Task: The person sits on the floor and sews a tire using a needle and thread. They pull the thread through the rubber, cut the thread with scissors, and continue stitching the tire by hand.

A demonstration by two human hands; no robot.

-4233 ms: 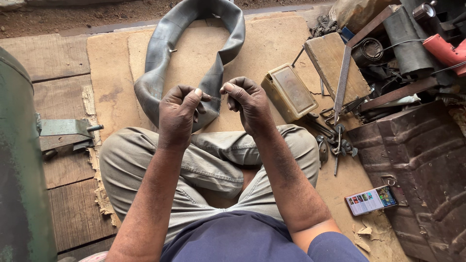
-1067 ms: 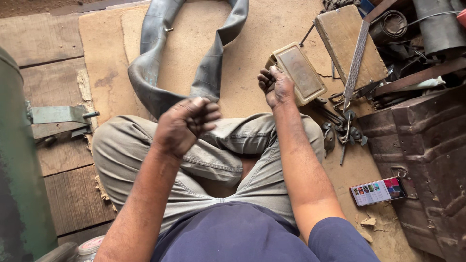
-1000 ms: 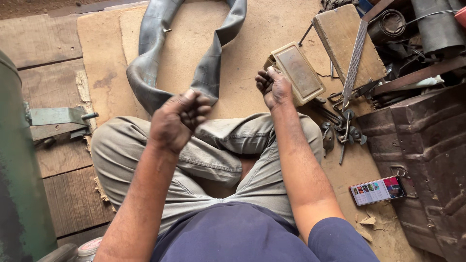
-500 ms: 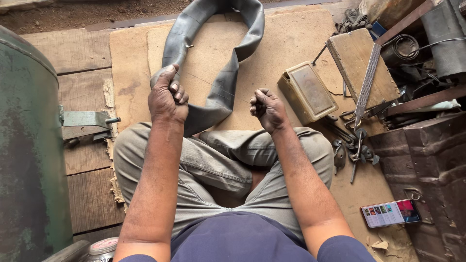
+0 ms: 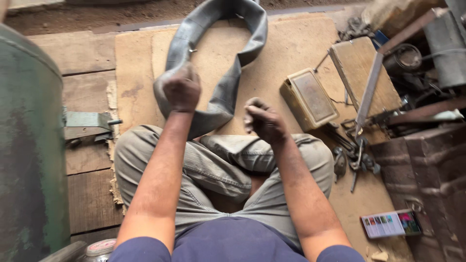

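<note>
A person sits cross-legged in grey-green trousers on a worn sheet of brown cardboard (image 5: pixel 291 53) laid over wooden planks. The left hand (image 5: pixel 181 89) is closed in a fist on the left limb of a limp grey rubber inner tube (image 5: pixel 228 92), near the tube's lower bend, where the rubber bunches under the knuckles. The tube lies in a long loop on the cardboard straight ahead of the knees, its far end reaching the top edge of the view and its near bend touching the trousers; a small metal valve stem sticks out of the left limb just above the fist. The right hand (image 5: pixel 264 121) hovers above the right knee, just beside the tube's near bend, its fingers curled together; whether anything is pinched between them cannot be told. To the right of that hand lies a flat tan rectangular tin (image 5: pixel 310 97), tilted on the cardboard, and beyond it a wooden block (image 5: pixel 361 68) crossed by a metal bar. Dark pliers and scrap tools (image 5: pixel 354 155) lie near the right knee. A big green metal drum (image 5: pixel 26 145) stands at the left.
</note>
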